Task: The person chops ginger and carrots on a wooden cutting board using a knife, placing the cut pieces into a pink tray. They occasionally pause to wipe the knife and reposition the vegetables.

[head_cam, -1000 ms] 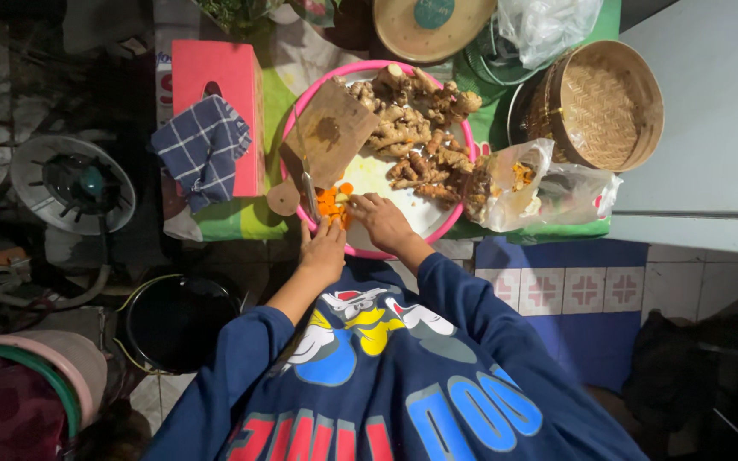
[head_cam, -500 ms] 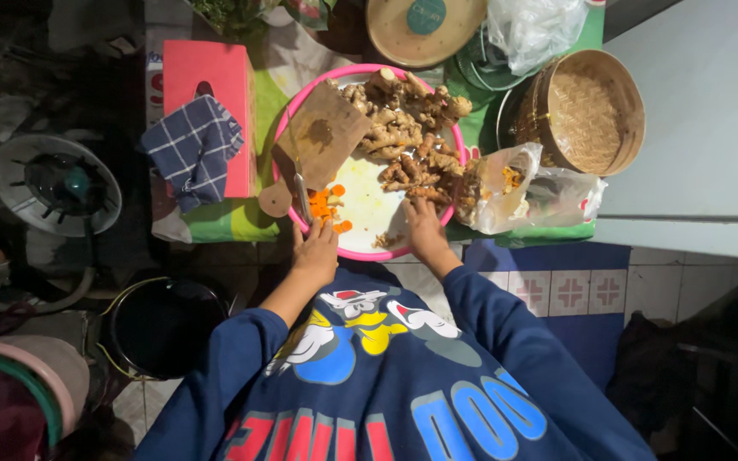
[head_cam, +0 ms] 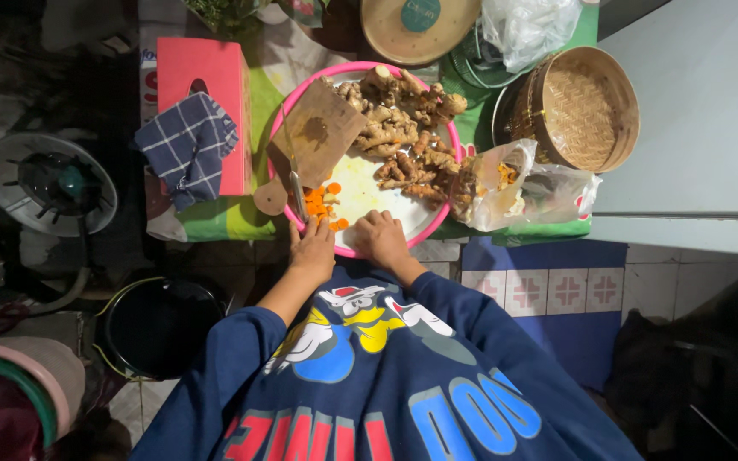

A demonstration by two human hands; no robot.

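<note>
The left hand [head_cam: 313,249] rests at the pink tray's [head_cam: 424,226] six o'clock rim, fingers curled at the orange turmeric slices [head_cam: 322,205]; whether its grip pinches a slice I cannot tell. The right hand [head_cam: 382,239] lies just beside it at three o'clock, knuckles up, its grip hidden.

The slices look small, light, moist and likely slippery, best pinched by their edges. At eleven o'clock of them a knife [head_cam: 297,192] lies under a wooden cutting board [head_cam: 318,132]. Knobbly ginger and turmeric roots [head_cam: 403,128], probably firm and brittle at the joints, fill the tray from twelve to three; grip them by their thick middles.
</note>
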